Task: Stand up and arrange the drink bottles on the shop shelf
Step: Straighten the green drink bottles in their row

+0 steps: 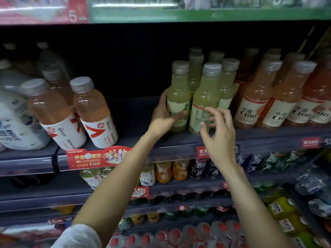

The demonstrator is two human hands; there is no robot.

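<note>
Nearest us, our sleeve [78,236] and bare forearms reach up to the shelf [125,120]. Our left hand [163,115] is wrapped round the label of a green bottle [178,97] standing at the shelf's front edge. Our right hand [217,133] hovers with loose, spread fingers in front of a second green bottle [204,97] just beside the first; it grips nothing, though whether a fingertip brushes the label we cannot tell.

We judge these bottles full, so fairly heavy, stiff plastic with a smooth skin; the labelled waist offers the surest hold.

More green bottles stand behind these two. Right of them stand peach bottles [254,102]; left, across a bare stretch of dark shelf, orange bottles [91,111] lean over. A red tag [95,159] hangs on the shelf's front rail. Lower shelves hold further drinks in dim light.
</note>
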